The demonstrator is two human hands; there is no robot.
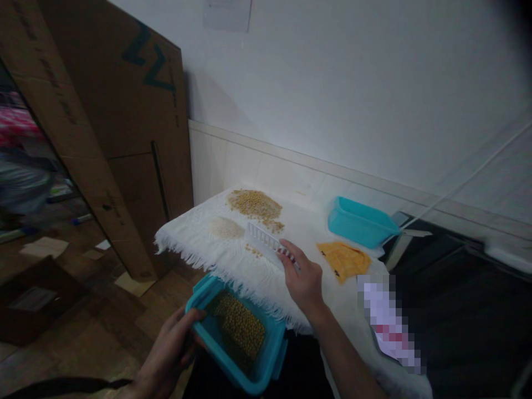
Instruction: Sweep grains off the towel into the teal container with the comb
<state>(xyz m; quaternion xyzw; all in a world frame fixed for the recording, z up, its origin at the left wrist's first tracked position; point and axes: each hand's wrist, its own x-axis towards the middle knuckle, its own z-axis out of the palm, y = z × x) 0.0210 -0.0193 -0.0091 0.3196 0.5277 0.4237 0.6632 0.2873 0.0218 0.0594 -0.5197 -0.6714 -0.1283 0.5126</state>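
Note:
My left hand (177, 341) grips the near-left rim of a blue plastic container (270, 363) below the table's fringed edge. Yellow soybeans (241, 324) lie inside it. Over the cloth, my right hand (303, 277) is closed on one end of a white slotted plastic piece (264, 238), held on its long edge; its full shape is unclear. Beyond that piece is a pile of soybeans (255, 204) on the white cloth (191, 233). To its left sits a small heap of pale grains (225, 227), and a few loose beans lie just beneath it.
A second blue container (361, 221) stands at the table's right rear, with a crumpled yellow cloth (343, 260) in front. A blurred-out packet (388, 324) lies at the right edge. A tall cardboard box (137, 127) rises on the left, and a wall is behind.

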